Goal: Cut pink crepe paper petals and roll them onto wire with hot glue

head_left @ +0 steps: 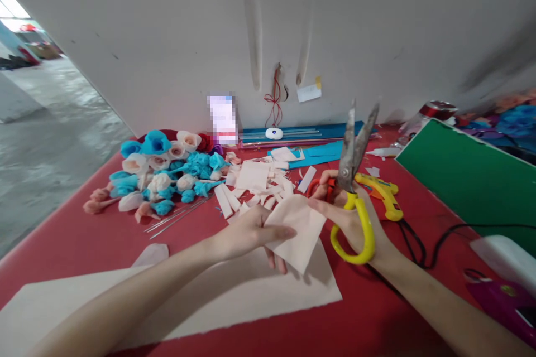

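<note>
My left hand (pixel 247 234) pinches a small cream paper piece (pixel 295 223) with a rounded upper edge, thumb on top and fingers beneath. In my right hand (pixel 349 217) is a pair of scissors (pixel 347 173) with one yellow and one red handle, the worn blades parted and pointing up. The right fingertips also touch the upper right edge of the paper piece. Below both hands a large cream sheet (pixel 251 295) lies across the red table (pixel 201 340). Cream paper scraps (pixel 255 175) are heaped just beyond my left hand.
Blue, cream and pink paper flowers (pixel 167 170) cluster at the left, with thin wires (pixel 176 217) beside them. A yellow glue gun (pixel 385 195) and its black cord lie right of my right hand. A green board (pixel 469 178) leans at the right. A phone (pixel 223 119) stands against the wall.
</note>
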Demonstrator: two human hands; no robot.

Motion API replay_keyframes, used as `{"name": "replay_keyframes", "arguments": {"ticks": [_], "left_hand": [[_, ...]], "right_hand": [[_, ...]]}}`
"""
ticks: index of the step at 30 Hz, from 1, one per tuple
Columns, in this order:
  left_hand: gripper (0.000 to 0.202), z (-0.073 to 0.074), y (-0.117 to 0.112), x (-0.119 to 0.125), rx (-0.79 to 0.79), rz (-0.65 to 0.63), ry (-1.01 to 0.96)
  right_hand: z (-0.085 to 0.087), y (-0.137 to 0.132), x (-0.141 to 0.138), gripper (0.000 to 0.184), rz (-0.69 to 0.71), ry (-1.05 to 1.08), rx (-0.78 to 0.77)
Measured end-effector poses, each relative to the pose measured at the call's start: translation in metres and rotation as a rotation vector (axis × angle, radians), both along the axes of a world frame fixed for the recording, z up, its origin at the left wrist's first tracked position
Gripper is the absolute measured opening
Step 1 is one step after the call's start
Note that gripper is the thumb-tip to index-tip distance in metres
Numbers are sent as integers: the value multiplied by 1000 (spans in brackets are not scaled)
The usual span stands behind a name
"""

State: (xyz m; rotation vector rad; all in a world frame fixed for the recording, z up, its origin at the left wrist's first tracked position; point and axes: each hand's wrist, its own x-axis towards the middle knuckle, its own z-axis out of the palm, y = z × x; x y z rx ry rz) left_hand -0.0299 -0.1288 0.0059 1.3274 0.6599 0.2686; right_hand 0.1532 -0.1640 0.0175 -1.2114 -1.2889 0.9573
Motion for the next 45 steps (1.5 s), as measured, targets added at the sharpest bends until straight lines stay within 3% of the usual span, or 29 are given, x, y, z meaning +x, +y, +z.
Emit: {"name": "replay_keyframes", "arguments": {"ticks": [9,12,16,21,27,39,45], "left_hand": [[29,-4,7,-2,-70,-45,-45],[30,-1,6,-2,-41,54,-42],[34,6,5,-2,91,308,-51],[32,3,7,-2,208,489,-45],[33,5,9,-4,248,569,-45],[37,11,6,-5,401,589,62],[36,13,8,-8,552,678,126]], "right_hand": [[3,2,4,29,20,91,-29],[3,5,7,30,30,121,-24],[-2,9,5,16,66,117,-29],[-16,2,-7,31,197,14,-86],[-32,-6,-6,17,256,-133,-113],[-29,-9,-5,16,244,-309,-91],[-29,-9,-6,15,202,-398,-96]]}}
